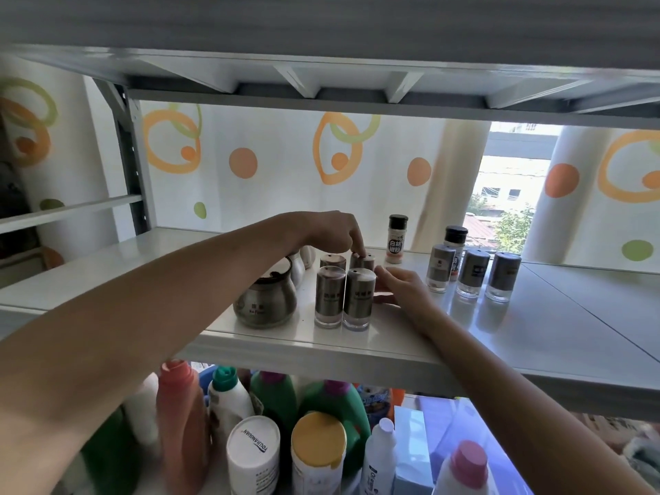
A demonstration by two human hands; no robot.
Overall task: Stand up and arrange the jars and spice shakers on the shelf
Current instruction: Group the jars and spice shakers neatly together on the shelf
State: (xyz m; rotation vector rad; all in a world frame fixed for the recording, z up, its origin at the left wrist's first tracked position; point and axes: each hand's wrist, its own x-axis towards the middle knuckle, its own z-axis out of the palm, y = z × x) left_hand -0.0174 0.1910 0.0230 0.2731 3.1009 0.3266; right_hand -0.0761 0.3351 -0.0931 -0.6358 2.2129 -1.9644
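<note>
We judge the job close to finished: nothing we can see on the white metal shelf (500,337) lies on its side. The round-bellied steel jar with a dark lid (265,298) stands near the front edge, with paler jars (298,269) partly hidden behind it. Just beside it, four steel-sleeved glass spice shakers (330,298) stand in a tight two-by-two block. Well apart to the right, three more steel-sleeved shakers (473,273) form a row with two black-capped plastic spice bottles (397,239) behind them, all upright. What seems left is squaring the block and perhaps drawing the two groups together. Our left hand (328,232) reaches over the jar and sets its index fingertip (357,250) on the cap of the rear right shaker (367,263); the other fingers are hidden, so we cannot tell whether it pinches. Our right hand (403,287) lies low on the shelf, fingers (387,275) loosely spread and fairly straight, tips against the block's right side, gripping nothing.
</note>
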